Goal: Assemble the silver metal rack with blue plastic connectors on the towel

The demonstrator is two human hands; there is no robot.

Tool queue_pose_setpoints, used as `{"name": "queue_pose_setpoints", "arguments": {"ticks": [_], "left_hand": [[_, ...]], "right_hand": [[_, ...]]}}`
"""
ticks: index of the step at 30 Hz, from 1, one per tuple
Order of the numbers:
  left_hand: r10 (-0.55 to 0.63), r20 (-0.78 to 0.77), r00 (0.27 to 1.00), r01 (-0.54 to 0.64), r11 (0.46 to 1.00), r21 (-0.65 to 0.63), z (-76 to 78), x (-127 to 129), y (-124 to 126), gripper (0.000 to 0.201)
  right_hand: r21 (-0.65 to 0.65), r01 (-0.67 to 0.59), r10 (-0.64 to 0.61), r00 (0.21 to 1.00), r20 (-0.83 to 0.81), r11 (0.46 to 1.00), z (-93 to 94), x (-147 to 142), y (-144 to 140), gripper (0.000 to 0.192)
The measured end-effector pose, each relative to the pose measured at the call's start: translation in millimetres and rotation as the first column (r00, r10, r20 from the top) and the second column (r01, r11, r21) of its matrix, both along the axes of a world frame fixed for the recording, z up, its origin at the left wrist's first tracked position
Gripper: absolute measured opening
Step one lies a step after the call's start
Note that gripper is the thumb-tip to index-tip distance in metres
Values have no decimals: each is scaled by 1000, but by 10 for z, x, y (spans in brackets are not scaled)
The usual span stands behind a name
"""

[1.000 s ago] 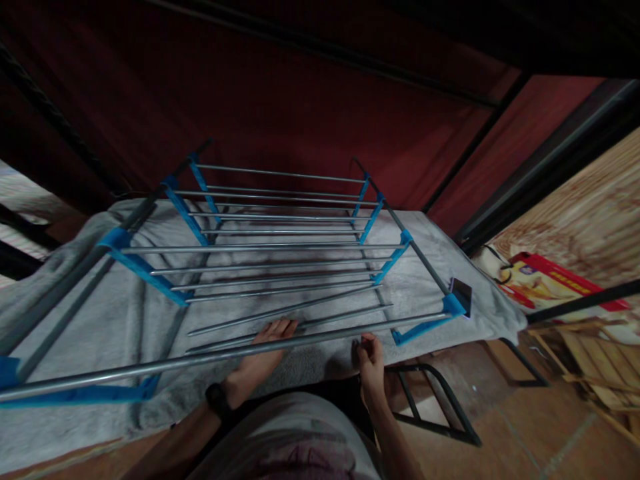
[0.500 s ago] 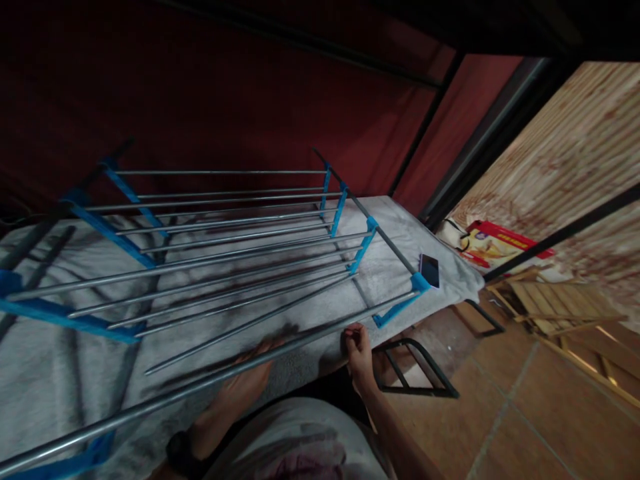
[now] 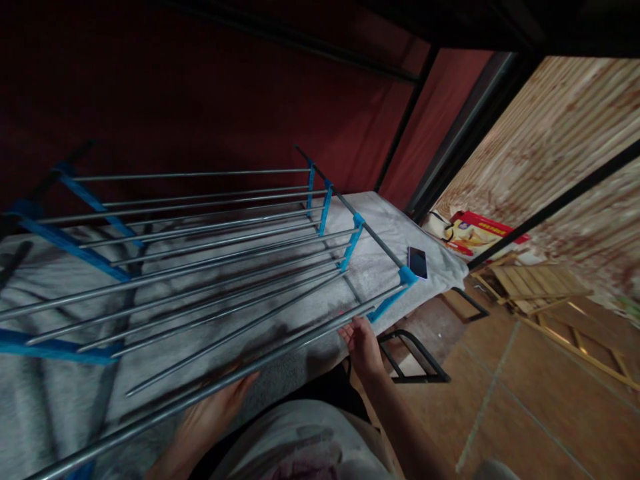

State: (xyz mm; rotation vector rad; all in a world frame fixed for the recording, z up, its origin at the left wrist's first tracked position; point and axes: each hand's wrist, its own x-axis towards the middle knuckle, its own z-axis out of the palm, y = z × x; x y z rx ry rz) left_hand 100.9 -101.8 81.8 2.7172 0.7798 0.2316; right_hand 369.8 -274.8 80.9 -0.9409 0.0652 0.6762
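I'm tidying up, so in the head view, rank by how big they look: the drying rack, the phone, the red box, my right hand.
1. drying rack, by far the largest.
2. red box.
3. right hand, near the camera, so its rank against the box is unsure.
4. phone, smallest.

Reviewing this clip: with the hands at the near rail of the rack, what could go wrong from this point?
The phone lies on the grey blanket right beside the rack's blue corner joint, near the blanket's edge; shifting the rack could knock it to the tiled floor. Some thin rods seem to stop short of the right side; they might drop out if jolted. The left hand sits under the near rail and could get pinched.
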Motion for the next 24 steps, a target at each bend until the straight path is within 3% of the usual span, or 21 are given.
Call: {"name": "queue_pose_setpoints", "arguments": {"ticks": [6, 12, 19, 24], "left_hand": [[-48, 26, 998, 50, 996, -73, 132, 106, -26, 43], [-57, 64, 996, 63, 994, -88, 213, 185, -72, 43], [-43, 73, 996, 47, 998, -50, 292, 216, -76, 43], [-46, 42, 998, 48, 998, -39, 79, 119, -7, 41]], "right_hand": [[-16, -22, 23, 997, 71, 1000, 325, -29, -21, 30], [-51, -19, 24, 996, 89, 998, 418, 55, -57, 32], [-100, 3, 12, 988, 153, 995, 366, 107, -44, 30], [-247, -45, 105, 966, 237, 968, 28, 120, -220, 30]]}}
